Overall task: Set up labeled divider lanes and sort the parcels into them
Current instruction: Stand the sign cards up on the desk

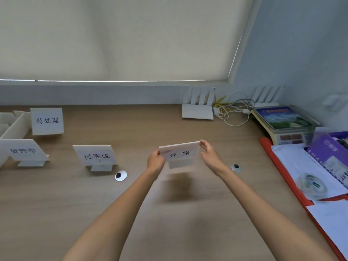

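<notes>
A white label sign reading 异常 [180, 154] hangs above the wooden desk [169, 223], casting a shadow below it. My left hand [155, 161] pinches its left edge and my right hand [210, 153] pinches its upper right corner. Three other white label signs stand on the desk to the left: 待处理 [47, 120] at the back, 处理中 [23, 150] at the far left, and 已完成 [96, 156] nearest the held sign. White divider boards [15, 125] lie at the far left edge.
Two round cable grommets [120, 175] [236, 167] sit in the desk. A white router [197, 110] and tangled cables [233, 112] stand at the back. A scale with a book [284, 121], an orange folder [286, 178], white parcels [308, 174] and a purple package [327, 153] crowd the right side.
</notes>
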Motion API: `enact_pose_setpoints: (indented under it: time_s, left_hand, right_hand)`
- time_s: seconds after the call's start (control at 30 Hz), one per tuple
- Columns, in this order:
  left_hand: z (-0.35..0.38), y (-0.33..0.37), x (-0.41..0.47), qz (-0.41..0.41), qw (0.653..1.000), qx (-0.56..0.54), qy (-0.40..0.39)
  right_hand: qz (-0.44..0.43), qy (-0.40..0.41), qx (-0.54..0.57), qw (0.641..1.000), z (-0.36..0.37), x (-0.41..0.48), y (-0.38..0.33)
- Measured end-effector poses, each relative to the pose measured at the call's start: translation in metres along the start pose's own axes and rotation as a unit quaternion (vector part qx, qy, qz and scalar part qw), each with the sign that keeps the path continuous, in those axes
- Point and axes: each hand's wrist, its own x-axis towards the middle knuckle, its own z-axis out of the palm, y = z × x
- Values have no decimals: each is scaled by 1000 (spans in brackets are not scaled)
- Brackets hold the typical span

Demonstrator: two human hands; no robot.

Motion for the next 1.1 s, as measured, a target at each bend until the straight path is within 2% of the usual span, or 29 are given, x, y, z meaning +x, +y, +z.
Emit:
enact_pose_setpoints:
  time_s: [0.17, 0.43, 0.57, 0.7, 0.83, 0.93, 1.1]
  left_hand:
    - [14, -23, 34, -46, 999, -7, 5]
    - [27, -43, 53, -54, 995, 3, -87]
    - [21, -39, 54, -91, 992, 16, -88]
    - [-14, -40, 53, -68, 995, 38, -57]
    - [-69, -42, 36, -25, 999, 35, 16]
    - [-116, -45, 15, 8, 998, 24, 60]
    - [-216, -59, -27, 40, 988, 43, 140]
  right_hand:
    - [35, -19, 3, 999, 18, 32, 31]
    - [49, -52, -17, 997, 24, 44, 59]
    - [56, -49, -51, 996, 19, 47, 58]
    - [41, 18, -94, 995, 20, 44, 43]
    - [-11, 60, -124, 990, 37, 24, 11]
    - [-53, 44, -132, 989, 66, 9, -16]
    - [-114, -33, -132, 984, 142, -23, -63]
